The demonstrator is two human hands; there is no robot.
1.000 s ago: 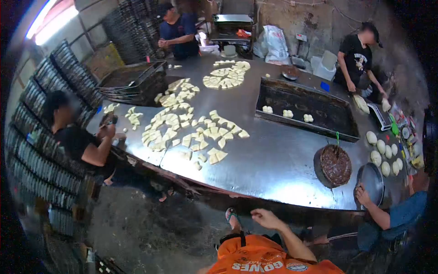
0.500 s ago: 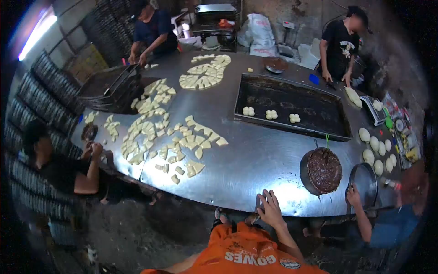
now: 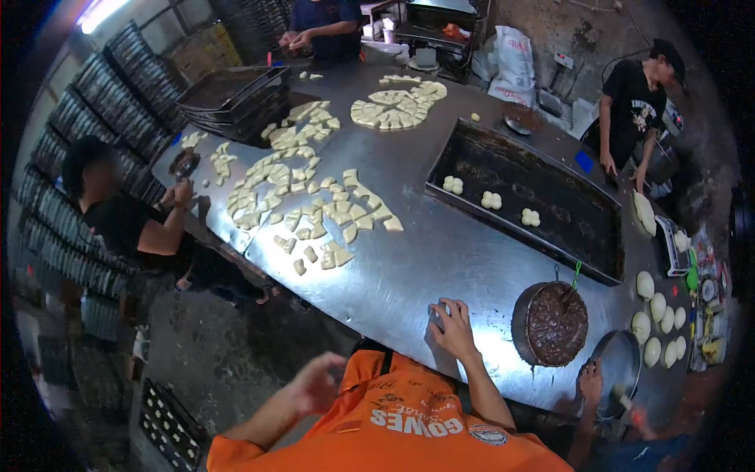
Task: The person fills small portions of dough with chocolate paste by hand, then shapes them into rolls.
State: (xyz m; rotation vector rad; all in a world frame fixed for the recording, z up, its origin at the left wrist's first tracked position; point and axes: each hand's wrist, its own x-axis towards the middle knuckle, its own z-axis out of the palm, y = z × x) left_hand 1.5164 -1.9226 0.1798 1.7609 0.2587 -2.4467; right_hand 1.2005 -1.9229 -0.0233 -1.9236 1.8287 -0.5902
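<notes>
My right hand [image 3: 454,329] rests on the near edge of the metal table [image 3: 393,271], fingers spread and a little bent, holding nothing. My left hand [image 3: 317,383] hangs in front of the orange shirt, off the table; it is slightly blurred, its fingers look apart, and nothing shows in it. Cut dough pieces [image 3: 334,206] lie scattered beyond my hands to the left. A round pan of brown filling [image 3: 557,324] stands to the right of my right hand, with a green-handled tool [image 3: 576,277] in it. Past it sits a large black tray [image 3: 543,193] holding three dough clusters [image 3: 491,200].
Co-workers stand at the left [image 3: 130,212], far side and right [image 3: 633,110]. At lower right, a person's hand [image 3: 590,381] touches a round pan [image 3: 617,370]. Dough balls [image 3: 653,318] lie nearby. Stacked trays [image 3: 236,102] stand far left; a filled tray [image 3: 167,425] is low at left.
The view has turned, shifting the table scene. My left hand has come into view before the shirt. My right hand stays at the table edge, its fingers more bent.
</notes>
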